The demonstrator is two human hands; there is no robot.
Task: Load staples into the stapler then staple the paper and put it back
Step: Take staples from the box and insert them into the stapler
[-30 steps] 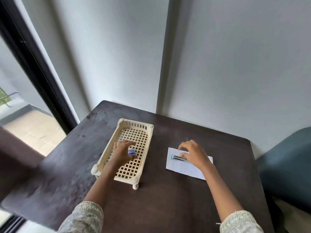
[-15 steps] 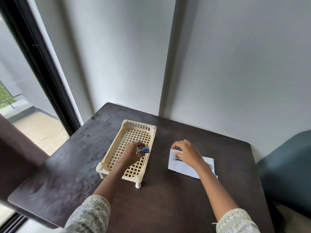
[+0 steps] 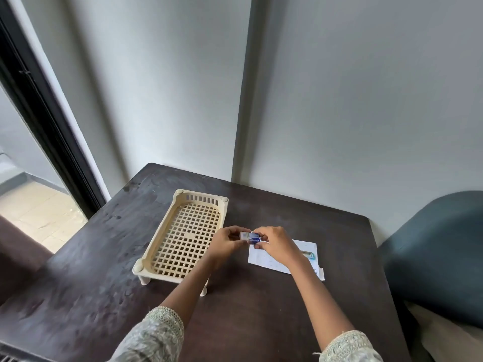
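Note:
A small blue and white staple box (image 3: 250, 237) is held above the dark table between both hands. My left hand (image 3: 226, 243) grips its left end and my right hand (image 3: 277, 245) pinches its right end. White paper (image 3: 265, 258) lies flat on the table under my right hand. The stapler (image 3: 308, 254), slim and metallic with a teal tip, rests on the paper; my right wrist hides most of it.
A cream plastic lattice basket (image 3: 167, 231) on short legs stands left of the hands, with nothing in it. The dark wooden table (image 3: 91, 270) sits in a wall corner. A teal chair (image 3: 441, 246) is at the right, a window frame at the left.
My left hand lifted the staple box out of the basket and carried it right. My right hand left the stapler on the paper and came to the box.

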